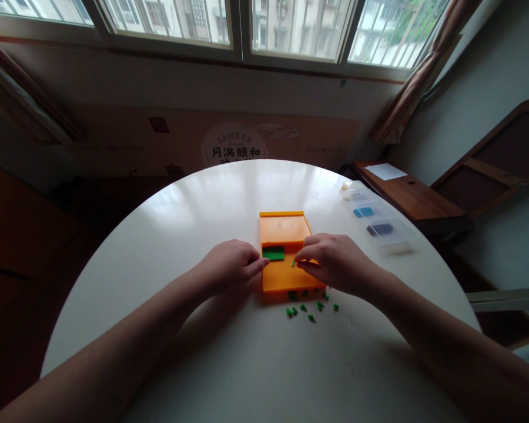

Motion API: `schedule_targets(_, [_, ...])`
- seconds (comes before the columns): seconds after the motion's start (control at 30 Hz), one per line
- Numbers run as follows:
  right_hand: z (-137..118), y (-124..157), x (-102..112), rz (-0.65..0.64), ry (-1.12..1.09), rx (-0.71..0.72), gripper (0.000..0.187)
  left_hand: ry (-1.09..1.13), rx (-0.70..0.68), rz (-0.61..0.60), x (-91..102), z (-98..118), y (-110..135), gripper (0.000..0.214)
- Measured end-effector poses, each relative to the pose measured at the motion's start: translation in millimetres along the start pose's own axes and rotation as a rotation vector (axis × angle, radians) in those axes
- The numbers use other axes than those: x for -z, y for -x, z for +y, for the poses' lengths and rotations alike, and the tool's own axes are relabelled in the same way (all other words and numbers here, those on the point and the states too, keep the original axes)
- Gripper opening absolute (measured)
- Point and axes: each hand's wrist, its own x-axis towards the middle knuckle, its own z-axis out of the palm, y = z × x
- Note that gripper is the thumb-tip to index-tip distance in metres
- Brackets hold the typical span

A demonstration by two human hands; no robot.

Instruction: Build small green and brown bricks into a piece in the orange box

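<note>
Two bare forearms reach in from the bottom edge across a round white table (194, 205), meeting over an orange plastic tray (286, 226) near the table's middle. The tray is rectangular and glossy, with a raised, lidded far half and a lower, flat near half. A small green studded plate (273, 253) lies on it at the step between the two levels, towards the left side.

The left hand (231, 264) rests at the tray's left edge, fingers curled and one fingertip touching the tray just beside the green plate; whether the curled fingers hold anything cannot be told. The right hand (330, 258) lies over the tray's right side, thumb and forefinger pinched closed on a tiny green brick (293, 264) just above the orange surface.

Loose green bricks (311, 309) lie scattered on the table just in front of the tray. Clear bags (379, 229) with blue and dark pieces sit near the table's right rim, well apart from the hands. Beyond are a wooden side desk (414, 197) bearing a sheet of paper (385, 171), and barred windows (291, 26).
</note>
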Motion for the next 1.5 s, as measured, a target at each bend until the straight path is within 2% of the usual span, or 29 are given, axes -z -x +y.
schedule_targets(0.43, [-0.7, -4.4, -7.1, -0.052, 0.008, -0.048, 0.017, 0.002, 0.011, -0.018, -3.1, -3.9, -0.9, 0.045])
schedule_targets(0.83, [-1.2, -6.3, -13.2, 0.001, -0.002, -0.056, 0.018, 0.014, 0.014, -0.017, -0.9, -0.3, 0.9, 0.044])
schedule_targets(1.1, [-1.4, -17.8, -26.8, 0.117, 0.002, -0.163, 0.018, 0.007, -0.006, -0.003, -3.0, -2.5, 0.6, 0.045])
schedule_targets(1.5, [-3.0, -19.0, -26.7, 0.101, 0.043, -0.245, 0.022, 0.01, -0.003, -0.012, -3.2, -1.7, 1.3, 0.045])
